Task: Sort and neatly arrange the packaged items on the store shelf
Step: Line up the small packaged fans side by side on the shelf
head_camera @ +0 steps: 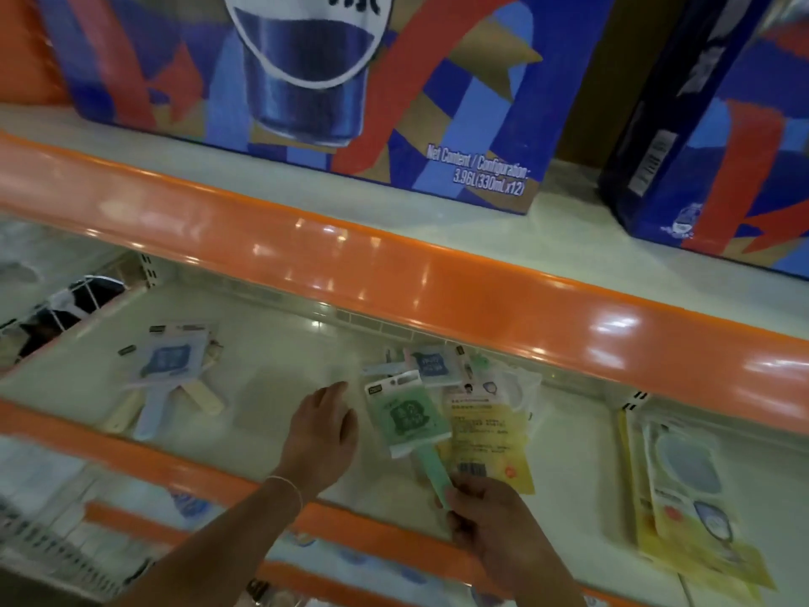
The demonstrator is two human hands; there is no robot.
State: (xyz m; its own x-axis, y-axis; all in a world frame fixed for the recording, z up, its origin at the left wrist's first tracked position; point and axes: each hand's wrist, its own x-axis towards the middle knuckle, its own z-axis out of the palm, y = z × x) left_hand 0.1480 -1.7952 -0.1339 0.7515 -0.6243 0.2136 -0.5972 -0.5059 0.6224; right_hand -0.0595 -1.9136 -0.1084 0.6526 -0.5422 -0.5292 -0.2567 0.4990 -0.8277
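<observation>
My right hand (490, 519) is closed around the handle of a green packaged item (407, 418), which lies angled on the pale shelf (271, 343). A yellow flat packet (486, 435) sits under and to the right of it. Just behind them lies a blue packaged item (431, 365). My left hand (324, 431) hovers over the shelf left of the green item, fingers apart and holding nothing. Far to the left is a small stack of blue and cream handled packages (170, 374). Yellow packets (687, 497) are piled at the right.
An orange shelf lip (394, 265) overhangs the working shelf, with large blue cartons (332, 81) above it. A lower orange edge (153, 457) runs along the front. A white wire divider (74, 300) stands at the far left.
</observation>
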